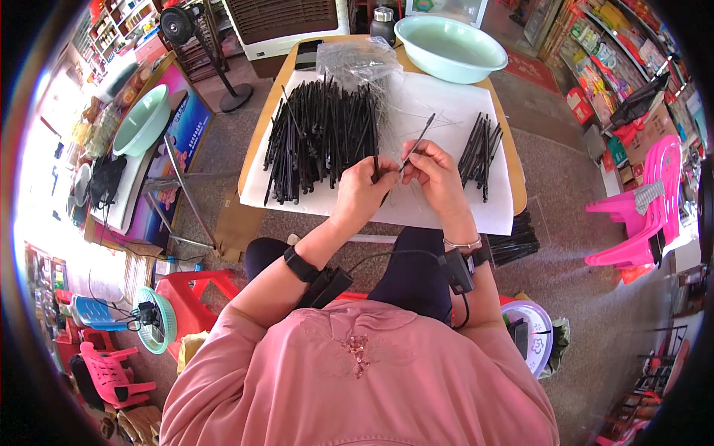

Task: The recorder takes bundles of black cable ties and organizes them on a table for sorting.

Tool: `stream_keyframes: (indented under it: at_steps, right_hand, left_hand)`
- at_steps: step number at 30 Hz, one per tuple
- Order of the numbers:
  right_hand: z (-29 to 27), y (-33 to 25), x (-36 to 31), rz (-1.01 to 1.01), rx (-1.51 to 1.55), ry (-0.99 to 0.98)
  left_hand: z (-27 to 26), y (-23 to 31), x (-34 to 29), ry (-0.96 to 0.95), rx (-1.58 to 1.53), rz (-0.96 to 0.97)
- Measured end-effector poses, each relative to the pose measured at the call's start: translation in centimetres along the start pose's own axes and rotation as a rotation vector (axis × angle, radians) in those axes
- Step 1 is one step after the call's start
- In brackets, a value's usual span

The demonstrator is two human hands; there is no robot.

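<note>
A thin black stick [425,129] slants up between my hands over the near middle of the table. My right hand [439,178] pinches it near its middle. My left hand [359,195] is closed around its lower part, fingertips almost touching those of the right. Left of them lies a big pile of similar black sticks [316,137], pointing mostly away from me. A smaller bunch of black sticks [480,152] lies to the right of my right hand. Fine pale strands [439,119] are scattered on the white sheet [487,215], and some hang by my fingers.
A clear plastic bag [361,59], a phone [307,56], a dark flask [383,26] and a pale green basin [451,50] stand along the table's far side. More black sticks [517,241] lie below its right edge. Pink chairs [647,208] are at right.
</note>
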State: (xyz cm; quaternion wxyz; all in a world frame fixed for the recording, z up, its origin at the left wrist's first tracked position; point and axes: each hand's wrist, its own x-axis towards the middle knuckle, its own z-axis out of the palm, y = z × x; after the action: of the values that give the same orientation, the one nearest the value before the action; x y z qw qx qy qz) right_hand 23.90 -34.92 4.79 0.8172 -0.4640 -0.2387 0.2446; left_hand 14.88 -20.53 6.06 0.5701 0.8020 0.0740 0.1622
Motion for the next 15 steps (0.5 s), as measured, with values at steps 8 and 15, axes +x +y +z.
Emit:
stream_keyframes:
  at_steps: [8,15]
  right_hand:
    - [0.4,-0.2,-0.2,-0.009,0.023,0.005]
    - [0.3,0.4,0.1,-0.109,-0.203,0.076]
  left_hand:
    - [0.2,0.4,0.0,-0.017,0.061,0.026]
    - [1.1,0.6,0.1,-0.057,0.024,-0.054]
